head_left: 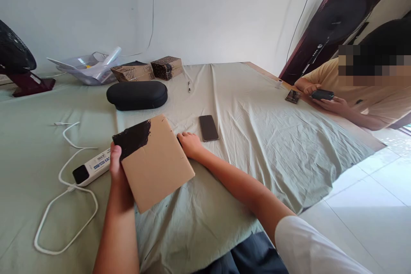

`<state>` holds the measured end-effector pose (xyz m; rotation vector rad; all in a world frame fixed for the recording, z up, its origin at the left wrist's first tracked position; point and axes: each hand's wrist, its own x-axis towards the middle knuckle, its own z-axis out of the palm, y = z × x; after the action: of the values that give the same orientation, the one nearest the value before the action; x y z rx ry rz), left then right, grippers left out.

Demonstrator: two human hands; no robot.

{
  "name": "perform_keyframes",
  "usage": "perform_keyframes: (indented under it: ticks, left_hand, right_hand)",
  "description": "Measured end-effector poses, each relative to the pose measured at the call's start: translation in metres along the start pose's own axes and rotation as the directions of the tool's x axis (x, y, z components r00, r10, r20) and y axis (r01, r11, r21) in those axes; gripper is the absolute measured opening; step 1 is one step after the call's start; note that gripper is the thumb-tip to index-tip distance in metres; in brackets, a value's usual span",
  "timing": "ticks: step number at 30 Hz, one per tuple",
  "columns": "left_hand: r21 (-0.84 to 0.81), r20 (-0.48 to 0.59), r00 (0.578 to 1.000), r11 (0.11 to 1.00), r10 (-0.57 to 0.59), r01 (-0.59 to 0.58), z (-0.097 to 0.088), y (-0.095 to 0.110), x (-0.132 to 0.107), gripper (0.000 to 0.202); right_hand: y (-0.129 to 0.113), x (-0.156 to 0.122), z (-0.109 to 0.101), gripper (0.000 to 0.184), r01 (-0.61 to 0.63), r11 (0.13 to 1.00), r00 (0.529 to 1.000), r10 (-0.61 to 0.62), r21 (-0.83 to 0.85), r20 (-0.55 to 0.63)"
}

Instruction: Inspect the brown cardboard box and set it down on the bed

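A square brown cardboard piece (160,167) is tilted up toward me above the cloth-covered table. Its upper left corner carries a black patch (132,138) with a ragged edge. My left hand (116,160) grips the left edge, thumb on the front face and the other fingers hidden behind. Just past the right edge, my right hand (190,143) is low at the cloth with its fingers curled. Something small and dark shows at those fingertips, mostly hidden by the cardboard. A smartphone (208,128) lies to the right of that hand.
A power strip (93,167) and white cable (48,218) lie at left. Behind are a black hard case (137,95), cardboard boxes (167,67), a plastic basket (86,72), a pen (189,87) and a fan (19,60). Another person (362,98) at right holds a dark object.
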<state>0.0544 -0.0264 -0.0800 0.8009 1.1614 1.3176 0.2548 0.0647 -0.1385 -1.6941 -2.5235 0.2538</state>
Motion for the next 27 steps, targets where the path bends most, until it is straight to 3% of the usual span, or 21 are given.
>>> perform_keyframes:
  ticks: [3,9,18,27]
  left_hand:
    - [-0.22,-0.035,0.968,0.947,-0.247,0.234,-0.001,-0.001,0.001,0.073]
    - [-0.313,-0.006,0.932,0.886,-0.361,0.341,-0.007,-0.009,0.004,0.083]
    - [-0.339,0.189,0.922,0.859,-0.337,0.383,-0.02,-0.015,0.01,0.086]
    - [-0.389,0.103,0.97,0.888,-0.221,0.244,-0.019,-0.026,0.011,0.08]
  right_hand:
    - [0.001,0.0,0.0,0.029,0.002,1.0,1.0,-0.002,0.002,0.0]
    - [0.001,0.0,0.001,0.03,-0.008,1.0,1.0,0.008,0.0,-0.008]
    - [0.001,-0.001,-0.001,0.03,-0.01,1.0,1.0,0.01,0.017,-0.014]
    - [0.001,-0.001,-0.003,0.028,-0.025,0.999,1.0,0.026,0.028,-0.008]
